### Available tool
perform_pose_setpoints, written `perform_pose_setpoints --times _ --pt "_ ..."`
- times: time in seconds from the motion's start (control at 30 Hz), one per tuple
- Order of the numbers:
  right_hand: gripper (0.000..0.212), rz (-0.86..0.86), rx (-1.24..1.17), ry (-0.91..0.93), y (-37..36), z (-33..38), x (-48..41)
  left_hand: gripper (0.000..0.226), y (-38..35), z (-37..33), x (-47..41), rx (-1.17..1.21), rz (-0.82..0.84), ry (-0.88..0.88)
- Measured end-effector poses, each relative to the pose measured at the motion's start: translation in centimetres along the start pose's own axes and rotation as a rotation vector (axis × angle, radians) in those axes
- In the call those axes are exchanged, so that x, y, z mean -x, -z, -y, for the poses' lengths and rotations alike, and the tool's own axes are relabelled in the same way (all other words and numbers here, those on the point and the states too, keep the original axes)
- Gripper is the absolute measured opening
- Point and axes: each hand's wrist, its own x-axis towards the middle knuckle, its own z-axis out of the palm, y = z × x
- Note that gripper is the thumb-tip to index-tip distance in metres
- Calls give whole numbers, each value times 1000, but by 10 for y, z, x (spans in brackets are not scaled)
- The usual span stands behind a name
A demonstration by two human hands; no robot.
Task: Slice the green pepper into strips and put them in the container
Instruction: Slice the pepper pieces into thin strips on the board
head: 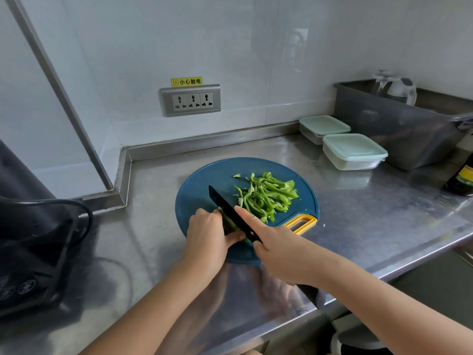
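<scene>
A round blue cutting board with a yellow handle lies on the steel counter. A pile of green pepper strips covers its right half. My left hand holds down the uncut piece of green pepper at the board's near edge, fingers curled over it. My right hand grips the handle of a black knife, index finger stretched along the spine, the blade resting against the pepper piece beside my left fingers. Two lidded clear containers, the nearer one and the farther one, stand at the back right.
A grey plastic tub with a kettle inside sits at the far right, and a dark bottle stands at the right edge. A black appliance with a cable fills the left. A wall socket is behind the board.
</scene>
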Motion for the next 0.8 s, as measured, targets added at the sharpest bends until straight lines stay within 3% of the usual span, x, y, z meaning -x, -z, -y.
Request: perform_pose_setpoints --times 0.2,0.43,0.53,0.67,0.8 --pt "72 40 -25 -25 7 9 -19 53 -1 -2 1 -70 2 -22" --pt "80 15 57 -47 -4 14 -12 60 0 -6 9 -433 45 -65" --pt "77 0 99 -45 -11 9 -1 57 0 -6 7 -415 74 -64" --pt "89 -26 136 -112 -18 22 7 48 1 -3 6 -356 125 -69" --pt "86 -38 99 -104 -10 24 -4 57 4 -6 9 -332 131 -78"
